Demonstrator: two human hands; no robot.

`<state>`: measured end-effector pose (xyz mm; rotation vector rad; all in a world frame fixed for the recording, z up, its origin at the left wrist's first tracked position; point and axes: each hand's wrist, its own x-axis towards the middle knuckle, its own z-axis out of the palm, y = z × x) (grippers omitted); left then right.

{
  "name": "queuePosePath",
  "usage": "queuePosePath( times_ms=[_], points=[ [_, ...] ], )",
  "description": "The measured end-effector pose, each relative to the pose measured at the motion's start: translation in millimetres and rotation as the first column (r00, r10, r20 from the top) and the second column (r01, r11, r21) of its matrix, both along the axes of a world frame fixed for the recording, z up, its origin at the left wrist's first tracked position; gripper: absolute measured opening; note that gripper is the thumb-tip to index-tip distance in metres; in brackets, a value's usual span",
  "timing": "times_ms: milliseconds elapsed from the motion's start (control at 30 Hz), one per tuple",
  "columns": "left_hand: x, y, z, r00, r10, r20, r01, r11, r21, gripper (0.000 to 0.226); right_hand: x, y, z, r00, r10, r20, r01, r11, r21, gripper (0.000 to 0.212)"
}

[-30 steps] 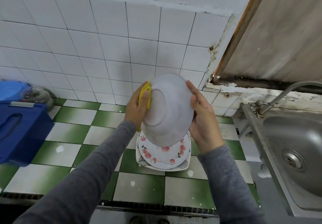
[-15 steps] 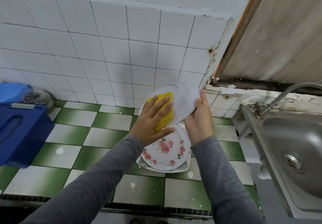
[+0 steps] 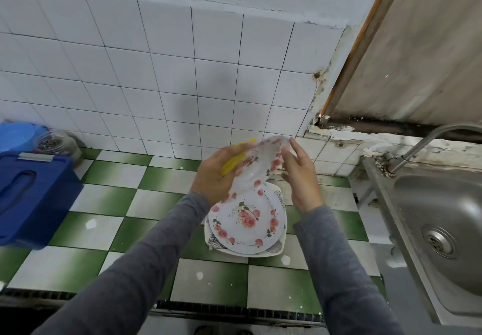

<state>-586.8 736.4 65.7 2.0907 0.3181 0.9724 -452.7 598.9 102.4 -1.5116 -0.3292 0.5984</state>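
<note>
A white plate with pink roses (image 3: 257,164) is tilted in the air above the stack, its flowered face toward me and blurred by motion. My left hand (image 3: 212,178) grips its left and lower edge, with a yellow sponge (image 3: 233,162) caught between the fingers and the plate's back. My right hand (image 3: 300,178) is beside the plate's right rim with straight fingers, its fingertips at the rim. Below lies a stack topped by another rose plate (image 3: 246,220), on a square white plate (image 3: 277,250).
The stack sits on a green and white checkered counter (image 3: 109,201) against a white tiled wall. A blue plastic box (image 3: 31,194) and a jar (image 3: 56,143) stand at the left. A steel sink (image 3: 443,220) with a tap (image 3: 427,141) is at the right.
The plate has been turned over, from its plain back to its flowered face. My left hand with the sponge moved from the plate's face to behind it. My right hand's grip has opened.
</note>
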Motion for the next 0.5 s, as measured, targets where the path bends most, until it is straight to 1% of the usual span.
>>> queuePosePath(
  times_ms=[33, 67, 100, 167, 200, 267, 333, 400, 500],
  points=[
    [-2, 0, 1, 1.0, 0.029, 0.006, -0.028, 0.987, -0.161, 0.056, 0, -5, -7, 0.995, 0.026, 0.094, -0.022, 0.999, -0.046, 0.048],
    [-4, 0, 3, 0.998, 0.06, 0.005, -0.055, 0.949, -0.309, 0.052, 0, -11, -15, 0.985, 0.047, 0.166, -0.032, 0.996, -0.087, 0.047],
    [-6, 1, 5, 0.996, 0.084, 0.01, -0.071, 0.895, -0.44, 0.05, 0, -18, -24, 0.977, 0.061, 0.204, -0.036, 0.992, -0.122, 0.047],
    [-9, 3, 9, 0.992, 0.115, 0.051, -0.056, 0.765, -0.642, 0.046, 0, -30, -39, 0.975, 0.085, 0.204, -0.057, 0.988, -0.14, 0.047],
    [-10, 5, 10, 0.99, 0.116, 0.084, -0.021, 0.696, -0.717, 0.045, 0, -35, -44, 0.98, 0.092, 0.176, -0.075, 0.992, -0.103, 0.047],
    [-12, 9, 10, 0.987, 0.103, 0.125, 0.046, 0.565, -0.824, 0.047, -2, -42, -49, 0.991, 0.097, 0.094, -0.098, 0.995, 0.007, 0.049],
    [-13, 9, 9, 0.988, 0.076, 0.132, 0.081, 0.469, -0.88, 0.05, -3, -46, -50, 0.996, 0.093, -0.009, -0.092, 0.991, 0.097, 0.051],
    [-11, 9, 6, 0.99, 0.057, 0.126, 0.09, 0.427, -0.9, 0.051, -2, -48, -52, 0.995, 0.073, -0.066, -0.063, 0.986, 0.152, 0.051],
    [-8, 6, 3, 0.991, 0.023, 0.129, 0.107, 0.418, -0.902, 0.05, -5, -50, -51, 0.992, 0.021, -0.122, 0.006, 0.976, 0.216, 0.05]
  ],
)
